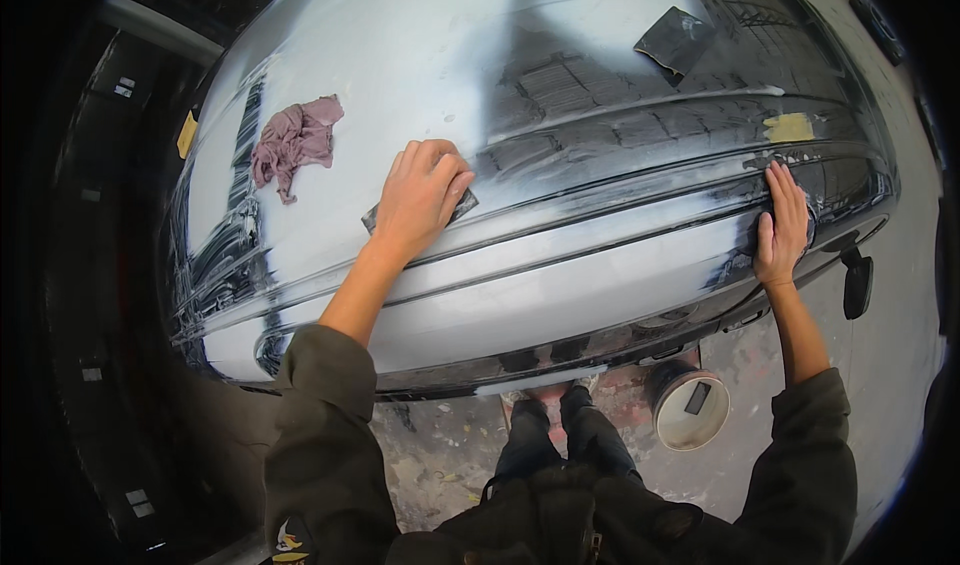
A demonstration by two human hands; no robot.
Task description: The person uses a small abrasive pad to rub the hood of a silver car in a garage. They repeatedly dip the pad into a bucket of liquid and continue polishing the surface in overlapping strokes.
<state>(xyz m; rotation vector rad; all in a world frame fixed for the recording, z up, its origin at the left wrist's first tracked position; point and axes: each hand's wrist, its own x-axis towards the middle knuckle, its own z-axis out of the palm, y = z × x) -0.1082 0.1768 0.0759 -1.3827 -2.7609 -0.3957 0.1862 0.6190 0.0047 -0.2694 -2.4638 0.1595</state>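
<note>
Under my left hand [415, 197] is a piece of black sandpaper [464, 205], its dark edges showing on both sides of the bent fingers. The hand presses it against the pale, primer-like surface of a car roof [420, 65], just beyond the long side grooves. My right hand [784, 227] lies with fingers stretched on the dark, glossy roof edge to the right, holding nothing. Farther up on the roof rests a larger dark sheet [676, 45], which looks like sandpaper too. A crumpled mauve cloth [297, 143] lies left of my left hand.
A yellowish patch [789, 128] marks the roof beyond my right hand. Below the car's side, a round bucket [692, 412] with pale liquid and a small dark piece stands on the stained floor. A side mirror [857, 283] juts out at the right.
</note>
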